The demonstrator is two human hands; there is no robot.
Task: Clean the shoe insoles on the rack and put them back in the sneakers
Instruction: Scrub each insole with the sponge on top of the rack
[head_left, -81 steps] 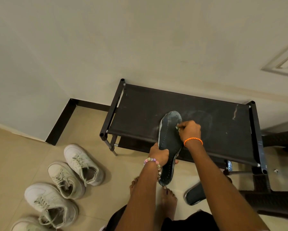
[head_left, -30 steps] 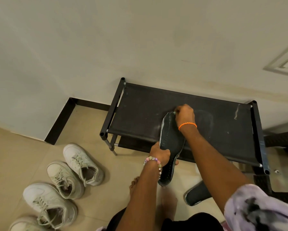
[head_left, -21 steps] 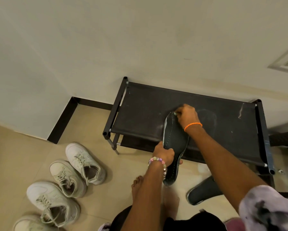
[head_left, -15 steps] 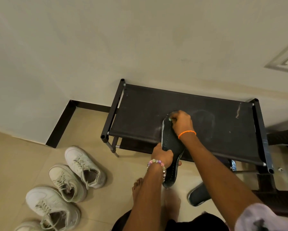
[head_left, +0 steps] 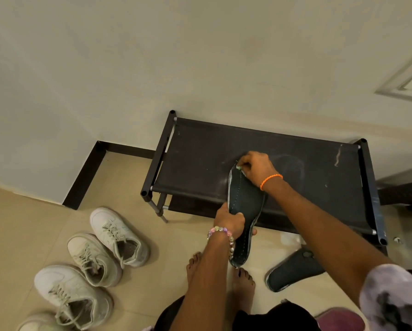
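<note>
A dark insole (head_left: 244, 204) leans with its toe on the black fabric rack (head_left: 200, 158) and its heel hanging over the front edge. My left hand (head_left: 229, 219) grips its lower half at the left edge. My right hand (head_left: 255, 167) pinches a small pale cleaning piece (head_left: 239, 167), mostly hidden by the fingers, against the insole's toe end. A second dark insole (head_left: 293, 271) lies on the floor under my right forearm. Several white sneakers (head_left: 119, 235) stand on the tiles at the lower left.
The rack stands against a cream wall, with a dark baseboard (head_left: 85, 177) in the corner to its left. My bare feet (head_left: 243, 283) are on the beige tiles just in front of the rack. Dark furniture (head_left: 403, 192) sits right of the rack.
My right hand has moved up the insole from its middle to the toe end, rubbing there. My left hand keeps the same grip.
</note>
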